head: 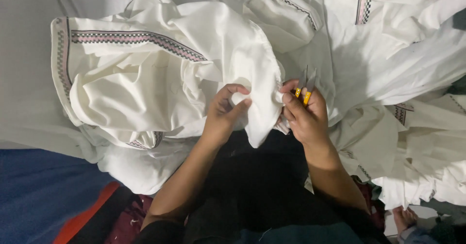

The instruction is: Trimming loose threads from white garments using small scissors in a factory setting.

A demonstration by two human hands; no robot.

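While the left hand (224,113) pinches a fold of white cloth (194,79) taut, the right hand (305,115) curls closed around yellow snips (305,91), blades poised beside it.

Handles of yellow-handled snips (304,96) mostly buried in right hand (306,118); blade tips blurred against cloth. Left hand (224,115) fingertips tucked behind fold of white garment (160,79). Garment pile (388,40) cut off at top and right edges. Foot (404,218) at lower right partly covered.
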